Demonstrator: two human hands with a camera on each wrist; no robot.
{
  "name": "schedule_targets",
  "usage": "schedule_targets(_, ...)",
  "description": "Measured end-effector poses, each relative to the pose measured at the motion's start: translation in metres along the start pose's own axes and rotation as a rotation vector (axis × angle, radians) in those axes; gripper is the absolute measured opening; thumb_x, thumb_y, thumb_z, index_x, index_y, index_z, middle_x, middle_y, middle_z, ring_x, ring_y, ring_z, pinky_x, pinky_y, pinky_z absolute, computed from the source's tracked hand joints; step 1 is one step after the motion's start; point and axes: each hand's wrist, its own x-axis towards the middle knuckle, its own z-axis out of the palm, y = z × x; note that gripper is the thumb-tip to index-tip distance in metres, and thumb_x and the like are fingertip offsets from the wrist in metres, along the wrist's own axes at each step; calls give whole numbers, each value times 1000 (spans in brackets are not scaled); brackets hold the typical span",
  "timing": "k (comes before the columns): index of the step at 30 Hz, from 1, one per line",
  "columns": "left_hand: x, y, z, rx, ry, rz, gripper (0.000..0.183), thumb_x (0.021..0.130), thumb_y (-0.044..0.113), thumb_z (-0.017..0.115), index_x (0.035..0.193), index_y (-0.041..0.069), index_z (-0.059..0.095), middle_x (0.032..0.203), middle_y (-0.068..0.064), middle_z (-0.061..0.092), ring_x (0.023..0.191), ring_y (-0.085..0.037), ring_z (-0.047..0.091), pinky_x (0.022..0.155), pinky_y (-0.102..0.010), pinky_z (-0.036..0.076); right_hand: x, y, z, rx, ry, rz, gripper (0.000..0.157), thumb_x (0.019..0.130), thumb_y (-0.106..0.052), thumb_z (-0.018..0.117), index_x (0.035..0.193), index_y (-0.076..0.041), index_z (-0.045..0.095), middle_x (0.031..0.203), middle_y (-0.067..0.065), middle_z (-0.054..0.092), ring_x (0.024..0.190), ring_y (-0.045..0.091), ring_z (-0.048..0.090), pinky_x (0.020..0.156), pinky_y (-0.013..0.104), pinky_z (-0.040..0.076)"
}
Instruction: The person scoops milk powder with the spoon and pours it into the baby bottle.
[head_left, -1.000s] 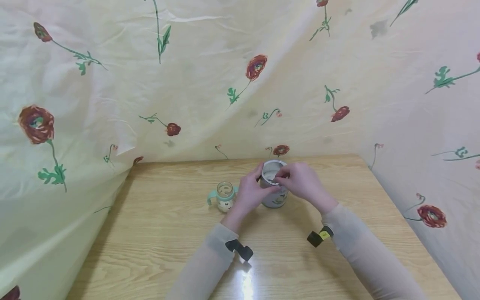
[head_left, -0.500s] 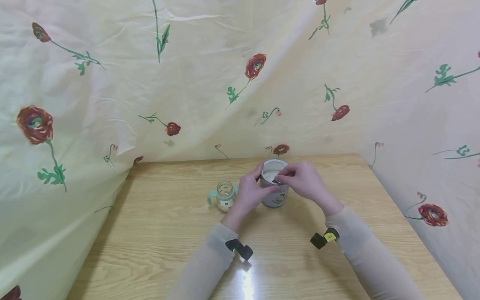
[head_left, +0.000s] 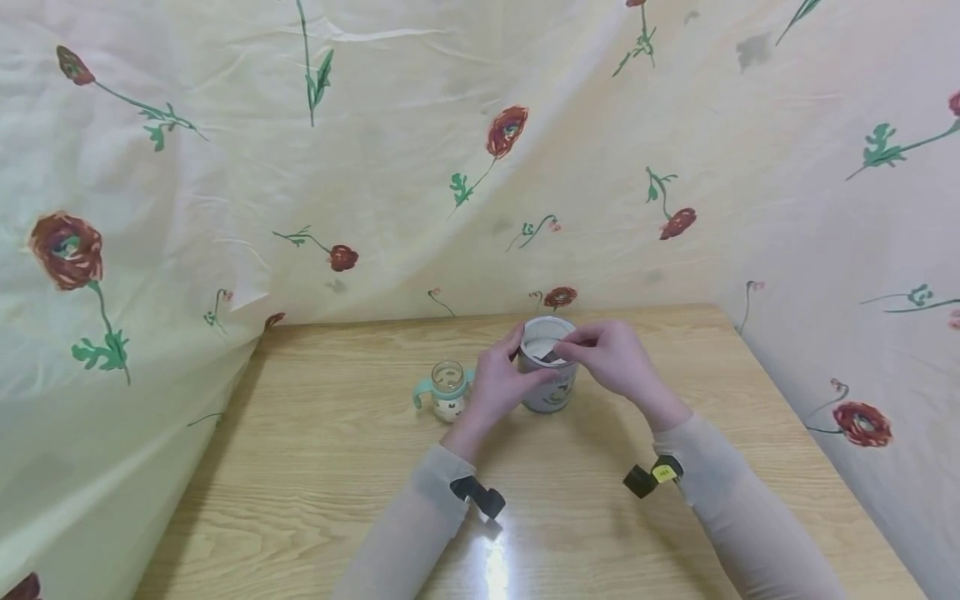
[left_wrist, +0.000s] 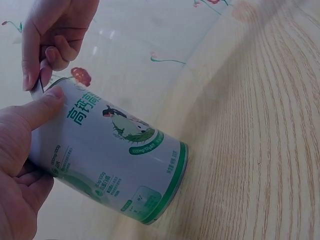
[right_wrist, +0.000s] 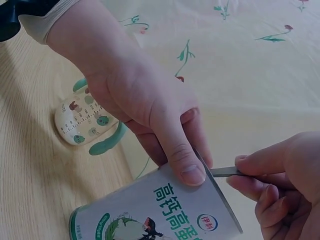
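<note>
A white milk powder tin (head_left: 547,398) with green lettering and a green base band stands open at the back of the table. My left hand (head_left: 504,383) grips it round its upper side, the thumb near the rim in the left wrist view. Over the tin's mouth is my right hand (head_left: 613,357). Thumb and forefinger pinch the flat grey metal handle of a spoon (right_wrist: 226,172), which reaches in past the rim. The spoon's far end is hidden inside the tin. Pale powder shows faintly within, in the head view.
Just left of the tin stands a baby bottle (head_left: 449,404) with two mint-green handles and an open top; its printed side shows in the right wrist view. A flowered cloth (head_left: 405,167) hangs behind the wooden table (head_left: 315,450) and along its sides.
My right hand has shifted slightly to the right and up, still pinching the spoon, and a bit more of the dark handle shows. The left hand keeps its grip on the tin.
</note>
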Motion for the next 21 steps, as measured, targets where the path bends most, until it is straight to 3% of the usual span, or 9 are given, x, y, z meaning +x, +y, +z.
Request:
schedule_targets(14,-1,0,0,20,8,8,96,83,30,95,159,-1,45,162,-21,46,148,-29,48,113,-39,50,-16,22,15,233,187,95,29,100,-27,79,107,1,82,99,11,81,96,17,70,83,26,55)
schedule_targets(21,-1,0,0,39,10,-1,97,82,32,96,159,0,46,162,-18,45,147,-28,49,113,-36,50,-20,25,20,372,265,176,36,100,-31,79,115,3,79,102,6,81,96,8,68,87,25,51)
